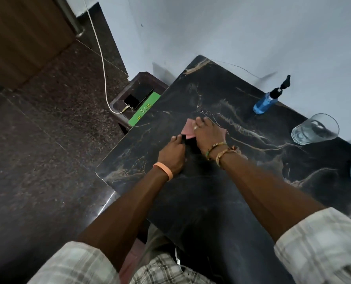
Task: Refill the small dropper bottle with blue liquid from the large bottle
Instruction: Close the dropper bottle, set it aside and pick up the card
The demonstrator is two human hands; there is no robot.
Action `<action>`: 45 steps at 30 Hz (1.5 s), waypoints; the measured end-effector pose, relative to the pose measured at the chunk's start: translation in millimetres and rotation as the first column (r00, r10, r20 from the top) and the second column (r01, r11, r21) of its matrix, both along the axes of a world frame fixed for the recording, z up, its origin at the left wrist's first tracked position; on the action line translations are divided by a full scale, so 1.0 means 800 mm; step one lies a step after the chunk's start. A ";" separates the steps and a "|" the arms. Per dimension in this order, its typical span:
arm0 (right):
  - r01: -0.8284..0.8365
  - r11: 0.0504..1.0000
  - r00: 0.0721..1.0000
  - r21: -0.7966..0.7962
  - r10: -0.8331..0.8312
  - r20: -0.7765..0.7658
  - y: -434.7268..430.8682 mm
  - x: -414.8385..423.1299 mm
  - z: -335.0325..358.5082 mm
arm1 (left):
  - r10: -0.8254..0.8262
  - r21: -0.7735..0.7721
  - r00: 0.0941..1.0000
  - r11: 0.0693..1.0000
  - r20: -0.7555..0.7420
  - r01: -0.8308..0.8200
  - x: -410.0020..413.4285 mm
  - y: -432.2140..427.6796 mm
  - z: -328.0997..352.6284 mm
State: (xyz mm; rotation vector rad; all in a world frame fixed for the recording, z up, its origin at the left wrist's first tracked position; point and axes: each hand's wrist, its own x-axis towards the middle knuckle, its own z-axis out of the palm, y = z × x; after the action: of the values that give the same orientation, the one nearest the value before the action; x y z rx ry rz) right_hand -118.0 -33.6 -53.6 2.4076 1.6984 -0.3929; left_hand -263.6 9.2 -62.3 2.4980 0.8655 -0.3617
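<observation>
- The pouring is not yet begun, I think; both hands are busy in the middle of the marble table [211,201].
- The right hand [208,133] lies flat, fingers spread, on a pink cloth [188,128].
- The left hand [170,154] touches a black flat thing [191,145]; whether it grips, I cannot tell.
- The dropper bottle [268,100] stands capped, well apart near the wall.
- Next, the hands must leave the cloth and reach for it.

Left hand [171,155] lies beside right hand [208,133], whose fingers spread flat.
</observation>
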 end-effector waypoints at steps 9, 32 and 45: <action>-0.021 0.999 0.998 0.024 0.020 0.062 0.032 -0.001 -0.015 | 0.095 -0.022 0.994 0.995 -0.046 -0.096 0.013 -0.010 0.005; 0.799 0.486 -0.075 -0.353 -0.502 -0.861 -0.189 0.078 0.102 | -0.065 0.085 0.983 0.993 -0.171 0.081 0.044 -0.018 0.038; 0.812 0.576 0.399 -0.093 -0.665 -0.631 -0.394 0.057 0.108 | -0.426 -0.091 0.871 0.885 0.244 0.457 0.092 -0.226 0.032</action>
State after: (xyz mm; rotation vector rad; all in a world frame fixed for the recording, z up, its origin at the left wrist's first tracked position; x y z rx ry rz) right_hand -72.5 -348.8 33.1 3.3908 0.5868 -1.2888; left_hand -190.1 -172.0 -36.8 2.5185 0.1614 -0.2779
